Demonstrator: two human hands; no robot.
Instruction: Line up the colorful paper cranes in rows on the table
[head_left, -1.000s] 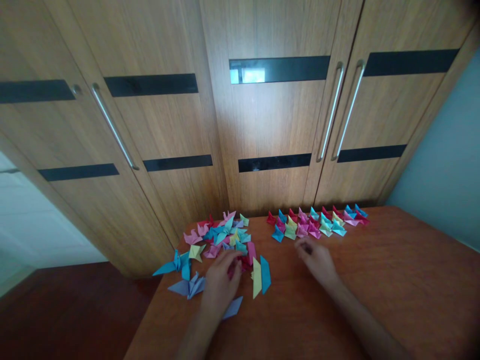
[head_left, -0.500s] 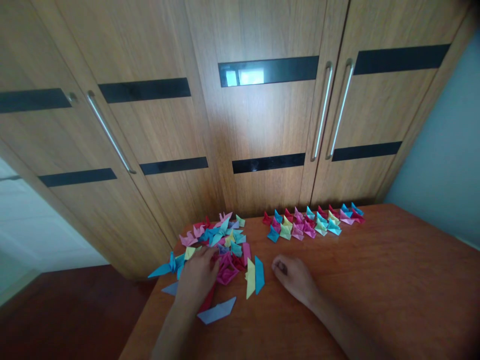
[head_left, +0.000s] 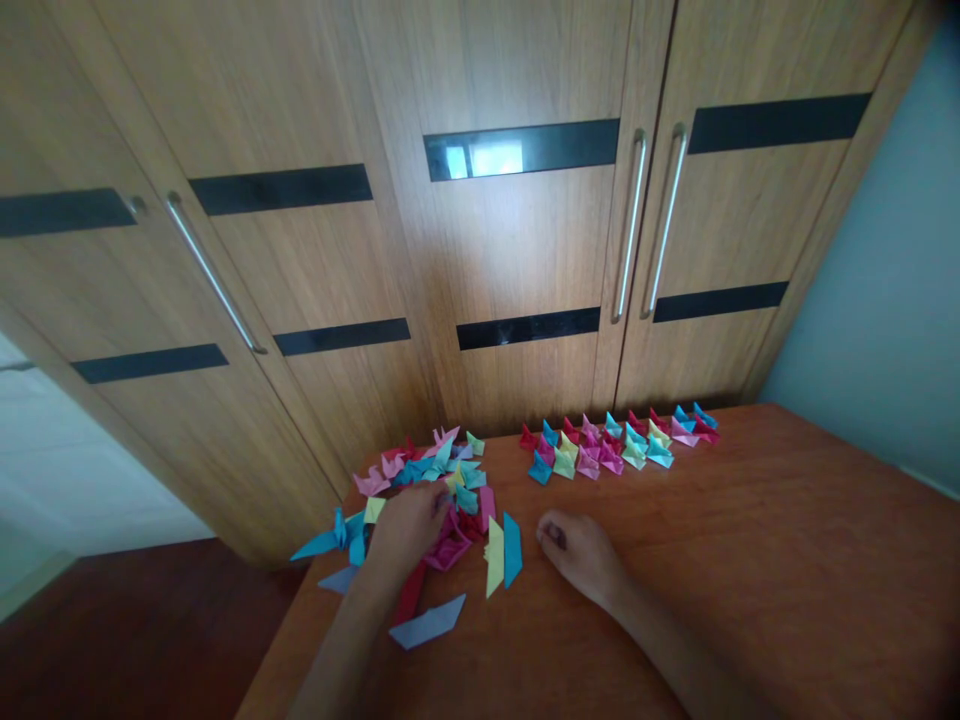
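Observation:
My left hand (head_left: 409, 528) reaches into a heap of folded paper pieces, its fingers bent together beside a magenta folded piece (head_left: 450, 548). Whatever those fingers hold, if anything, is hidden. Around that hand lie a blue paper crane (head_left: 341, 535), a teal folded piece (head_left: 466, 499) and a pink strip (head_left: 487, 508). My right hand (head_left: 581, 550) rests on the table in a loose fist, with nothing seen in it. Between the hands are a yellow slanted piece (head_left: 495, 558) and a blue slanted one (head_left: 512, 550). A lilac slanted piece (head_left: 429, 622) lies nearer me.
Small folded paper shapes (head_left: 589, 455) in several colours stand in rows along the back of the brown table (head_left: 712, 560). Behind the table rises a wooden wardrobe (head_left: 517, 240) with metal handles. The table's left edge drops to a dark red floor (head_left: 150, 620).
My left hand has shifted slightly farther into the heap, and a small purple piece near its fingertips is now mostly covered. My right hand stays in place; the view has turned slightly.

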